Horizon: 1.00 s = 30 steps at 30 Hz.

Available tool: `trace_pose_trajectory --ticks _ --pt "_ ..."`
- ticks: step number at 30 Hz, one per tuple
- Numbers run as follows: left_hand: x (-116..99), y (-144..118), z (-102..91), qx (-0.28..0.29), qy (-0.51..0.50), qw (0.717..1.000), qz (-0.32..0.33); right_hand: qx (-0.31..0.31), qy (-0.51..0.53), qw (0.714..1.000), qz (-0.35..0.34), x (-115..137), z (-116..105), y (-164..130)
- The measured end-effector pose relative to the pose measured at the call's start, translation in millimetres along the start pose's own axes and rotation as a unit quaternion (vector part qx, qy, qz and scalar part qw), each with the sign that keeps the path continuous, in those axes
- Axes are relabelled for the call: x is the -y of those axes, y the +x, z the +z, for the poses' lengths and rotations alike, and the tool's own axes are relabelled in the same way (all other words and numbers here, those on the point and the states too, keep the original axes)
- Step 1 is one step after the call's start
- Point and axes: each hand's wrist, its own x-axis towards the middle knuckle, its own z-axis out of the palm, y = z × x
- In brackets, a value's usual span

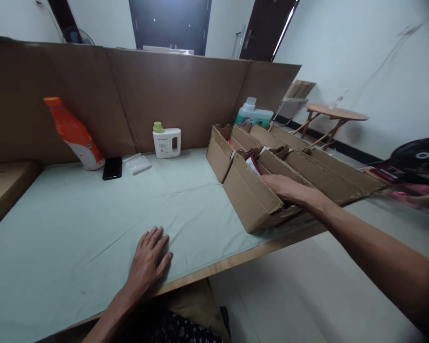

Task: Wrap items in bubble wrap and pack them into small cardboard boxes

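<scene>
My left hand lies flat on the pale green cloth near the table's front edge, fingers a little apart and nothing in them. Over on the right, my right hand reaches down into the nearest cardboard box. Its fingers are hidden behind the box wall, so what they touch cannot be seen. Beside them a red and white packet sticks up inside that box. Several more open cardboard boxes stand against it, with a bit of red showing in the box behind.
At the back stand an orange and white bottle, a black phone, a clear plastic packet and a white jug with a green cap. A teal bottle is behind the boxes. A cardboard screen borders the table.
</scene>
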Motion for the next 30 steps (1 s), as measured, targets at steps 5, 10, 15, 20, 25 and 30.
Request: trace_pose_trajectory --ticks 5,10,15,20,25,30 --pt "-4 3 -1.1 -0.006 -0.039 0.999 -0.034 0.023 -0.013 0.999 0.031 5 -4 4" --pt "-45 18 -24.7 -0.022 -0.232 0.967 -0.098 -0.075 -0.007 0.995 0.062 7 -46 -19" --pt "-117 64 -49.8 0.060 -0.584 0.800 -0.121 -0.275 0.153 0.948 -0.057 67 -53 -87" --pt "-147 93 -43.0 0.046 -0.729 0.615 -0.297 -0.088 0.200 0.949 -0.225 96 -45 -105" --pt "-113 80 -28.5 0.002 -0.695 0.575 -0.433 -0.200 0.151 0.961 0.121 -34 -74 -57" --pt "-95 69 -24.3 0.001 -0.678 0.571 -0.463 -0.091 0.169 0.973 0.129 -93 -48 -26"
